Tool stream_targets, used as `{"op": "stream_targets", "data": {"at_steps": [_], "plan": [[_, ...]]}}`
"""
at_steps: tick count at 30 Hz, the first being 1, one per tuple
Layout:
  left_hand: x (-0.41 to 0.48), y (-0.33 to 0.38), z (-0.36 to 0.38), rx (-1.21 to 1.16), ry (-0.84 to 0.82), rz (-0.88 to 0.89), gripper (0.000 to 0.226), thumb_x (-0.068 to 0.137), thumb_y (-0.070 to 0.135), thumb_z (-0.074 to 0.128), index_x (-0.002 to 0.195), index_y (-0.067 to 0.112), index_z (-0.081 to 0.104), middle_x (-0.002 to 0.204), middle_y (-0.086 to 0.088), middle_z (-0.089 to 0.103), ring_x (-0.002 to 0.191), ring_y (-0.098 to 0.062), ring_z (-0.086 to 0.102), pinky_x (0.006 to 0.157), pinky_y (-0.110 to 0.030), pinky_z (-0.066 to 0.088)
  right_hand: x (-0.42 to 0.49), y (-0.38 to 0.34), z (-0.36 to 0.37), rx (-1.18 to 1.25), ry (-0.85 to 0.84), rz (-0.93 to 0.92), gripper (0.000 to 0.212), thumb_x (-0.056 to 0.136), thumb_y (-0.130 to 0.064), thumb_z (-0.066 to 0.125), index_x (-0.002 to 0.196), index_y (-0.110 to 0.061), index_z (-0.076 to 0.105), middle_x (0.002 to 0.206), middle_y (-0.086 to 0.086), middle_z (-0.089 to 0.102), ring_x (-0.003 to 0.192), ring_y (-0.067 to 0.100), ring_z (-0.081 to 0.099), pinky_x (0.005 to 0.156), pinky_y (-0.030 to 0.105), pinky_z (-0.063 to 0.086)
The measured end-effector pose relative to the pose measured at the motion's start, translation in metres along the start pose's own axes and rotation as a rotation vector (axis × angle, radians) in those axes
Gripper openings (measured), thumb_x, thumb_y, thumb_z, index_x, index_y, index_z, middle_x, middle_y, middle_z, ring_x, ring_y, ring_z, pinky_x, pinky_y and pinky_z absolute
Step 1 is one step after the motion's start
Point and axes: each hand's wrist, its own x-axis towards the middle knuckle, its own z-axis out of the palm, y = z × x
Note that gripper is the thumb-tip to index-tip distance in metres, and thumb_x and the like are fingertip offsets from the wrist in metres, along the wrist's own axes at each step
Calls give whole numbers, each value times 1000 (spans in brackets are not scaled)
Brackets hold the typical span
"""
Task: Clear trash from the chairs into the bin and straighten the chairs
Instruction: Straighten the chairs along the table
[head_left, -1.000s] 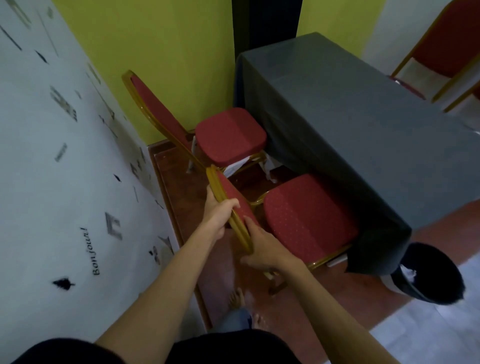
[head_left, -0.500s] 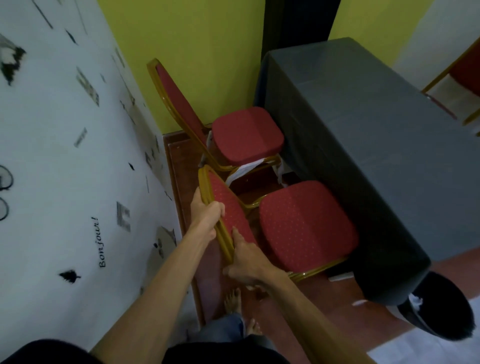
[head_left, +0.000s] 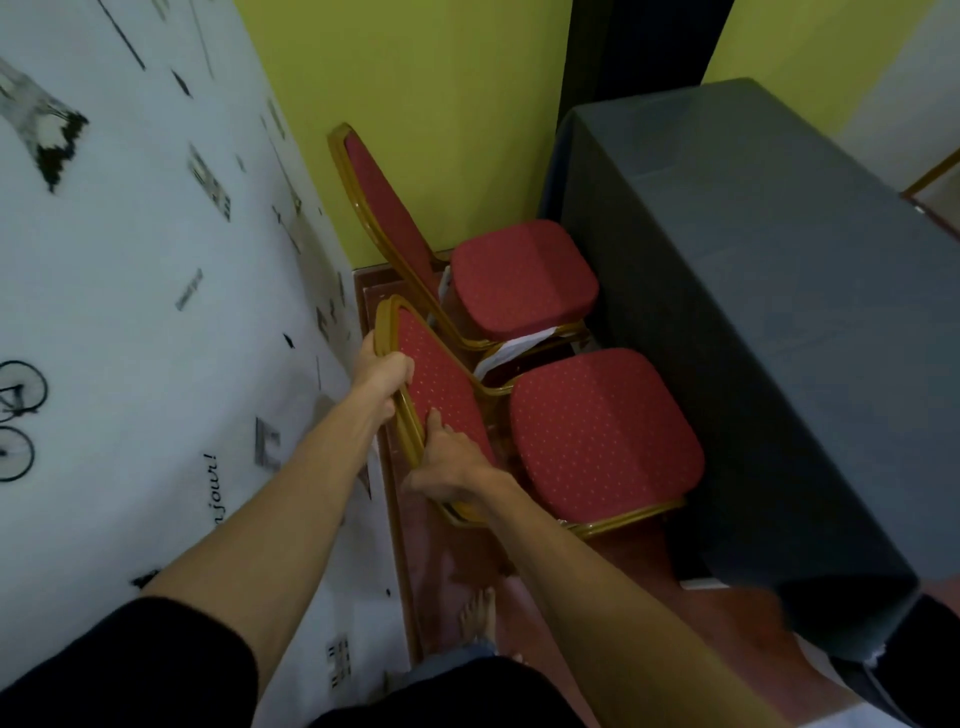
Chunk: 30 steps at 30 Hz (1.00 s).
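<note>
Holding near chair (head_left: 602, 431) backrest — left hand (head_left: 382, 376), right hand (head_left: 449, 467) grip curled round frame; table (head_left: 753, 312), far chair (head_left: 522, 278) close.

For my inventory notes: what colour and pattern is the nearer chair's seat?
The seat is red with small pale dots, seen best in the head view.

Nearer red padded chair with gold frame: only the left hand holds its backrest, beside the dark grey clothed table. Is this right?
Not only the left. In the head view both hands hold the backrest of the nearer red padded gold-framed chair: left hand higher, right hand lower. It does stand beside the dark grey clothed table.
</note>
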Motion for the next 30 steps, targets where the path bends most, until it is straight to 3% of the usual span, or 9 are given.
{"op": "stream_targets", "data": {"at_steps": [5, 9, 15, 19, 26, 30], "plan": [[8, -3, 2, -25, 27, 15, 55, 74, -15, 45, 115, 19, 61, 82, -2, 58, 74, -21, 55, 55, -29, 46, 3, 2, -1, -19, -5, -8, 123, 76, -36, 78, 163, -15, -8, 166, 19, 24, 148, 40, 32, 119, 45, 34], [7, -9, 7, -29, 48, 40, 60, 77, -11, 47, 124, 22, 60, 89, -2, 63, 75, -18, 60, 58, -31, 50, -1, 8, -4, -51, -25, -22, 119, 80, -35, 73, 162, -12, -10, 168, 20, 20, 151, 38, 28, 122, 44, 31], [5, -14, 9, -36, 45, 55, 61, 76, -11, 47, 124, 23, 61, 92, -3, 65, 78, -20, 62, 62, -33, 53, -6, 9, -8, -71, -48, -11, 119, 80, -34, 73, 162, -10, -9, 163, 23, 28, 147, 40, 34, 117, 44, 37], [9, -15, 4, -40, 13, 45, 57, 71, -15, 46, 114, 19, 61, 90, -5, 63, 83, -25, 61, 75, -44, 57, -6, 2, -10, -91, -46, -5, 117, 81, -32, 74, 161, -6, -7, 154, 25, 39, 140, 41, 43, 110, 43, 43], [13, -13, -7, -37, 51, 30, 56, 69, -17, 44, 110, 18, 59, 83, -4, 58, 75, -22, 56, 64, -35, 52, 2, -7, -3, -105, -59, -13, 118, 81, -31, 74, 162, -7, -8, 157, 26, 34, 141, 43, 40, 115, 46, 40], [15, -10, -4, -25, 58, 33, 58, 73, -14, 45, 121, 16, 60, 80, 0, 57, 69, -18, 55, 52, -27, 46, 4, -5, -7, -109, -50, -19, 117, 80, -31, 73, 162, -8, -7, 153, 25, 41, 137, 42, 45, 110, 44, 44]]}}
